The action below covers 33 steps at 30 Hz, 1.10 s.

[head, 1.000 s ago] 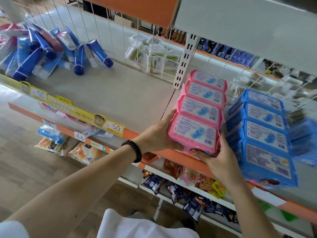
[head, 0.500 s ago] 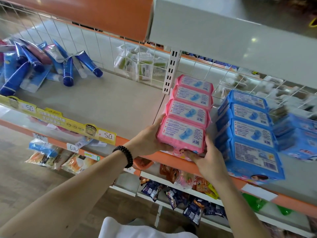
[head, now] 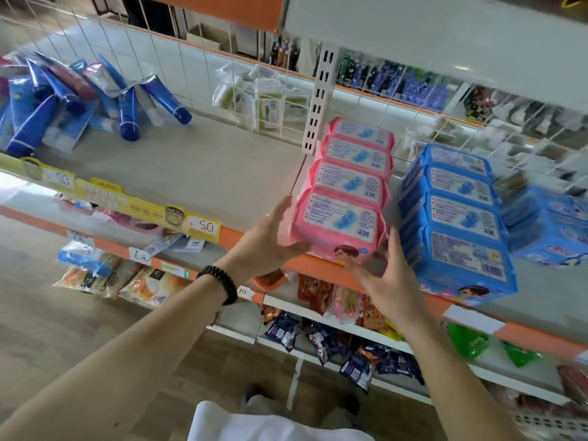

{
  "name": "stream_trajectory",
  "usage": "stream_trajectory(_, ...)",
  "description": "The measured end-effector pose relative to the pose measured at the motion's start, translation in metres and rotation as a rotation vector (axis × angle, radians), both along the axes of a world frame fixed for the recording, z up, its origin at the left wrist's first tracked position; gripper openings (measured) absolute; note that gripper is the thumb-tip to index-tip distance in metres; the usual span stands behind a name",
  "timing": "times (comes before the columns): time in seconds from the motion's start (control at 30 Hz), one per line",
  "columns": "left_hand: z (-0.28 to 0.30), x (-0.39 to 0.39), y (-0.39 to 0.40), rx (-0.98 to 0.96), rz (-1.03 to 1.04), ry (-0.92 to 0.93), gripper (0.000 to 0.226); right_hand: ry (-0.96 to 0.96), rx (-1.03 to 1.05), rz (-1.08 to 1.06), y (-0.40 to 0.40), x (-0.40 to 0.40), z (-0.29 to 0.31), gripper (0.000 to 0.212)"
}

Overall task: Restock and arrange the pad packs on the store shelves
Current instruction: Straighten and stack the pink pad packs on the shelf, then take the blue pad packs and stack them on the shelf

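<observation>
Right hand (head: 386, 281) slid off front pink pack (head: 342, 222); left hand (head: 267, 240) flat against side.

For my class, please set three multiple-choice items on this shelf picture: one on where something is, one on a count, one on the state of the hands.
1. Where does the row of blue pad packs stand relative to the row of pink pad packs?
A. To its right
B. To its left
C. On the shelf below

2. How many pink packs make up the row?
A. Two
B. Four
C. Six

3. What are the hands doing?
A. Both hang away from the shelf
B. The left hand is flat against the front pink pack's left side and the right hand is at its lower right corner
C. Both lift a blue pack

Answers: 1 A, the blue row is to the right on the same shelf. 2 B, four pink tops run front to back. 3 B, open palms flank the front pack.
</observation>
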<state>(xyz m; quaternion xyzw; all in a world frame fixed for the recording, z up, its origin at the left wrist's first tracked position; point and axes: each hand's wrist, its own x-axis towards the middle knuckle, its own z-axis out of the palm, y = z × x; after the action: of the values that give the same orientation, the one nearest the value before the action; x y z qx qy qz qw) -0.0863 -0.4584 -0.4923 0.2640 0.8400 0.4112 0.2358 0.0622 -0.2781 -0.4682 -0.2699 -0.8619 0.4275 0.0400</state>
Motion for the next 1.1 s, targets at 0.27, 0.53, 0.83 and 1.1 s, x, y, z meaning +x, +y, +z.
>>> stream_trajectory(0.27,0.03,0.076,0.003,-0.104,0.158,0.418,0.084,0.245,0.05,0.171,-0.003,0.023,0.025,0.07)
stream_trajectory(0.53,0.05,0.18,0.047,-0.04,0.182,0.644,0.072,0.257,0.149,0.355,0.037,0.12,0.047,0.087)
stream_trajectory(0.83,0.084,0.286,0.106,0.118,0.14,0.787,0.055,0.415,0.026,0.347,0.095,0.226,0.086,0.072)
stream_trajectory(1.1,0.141,0.323,0.141,0.193,0.079,0.911,0.053,0.536,0.083,0.273,0.128,0.27,0.118,0.072)
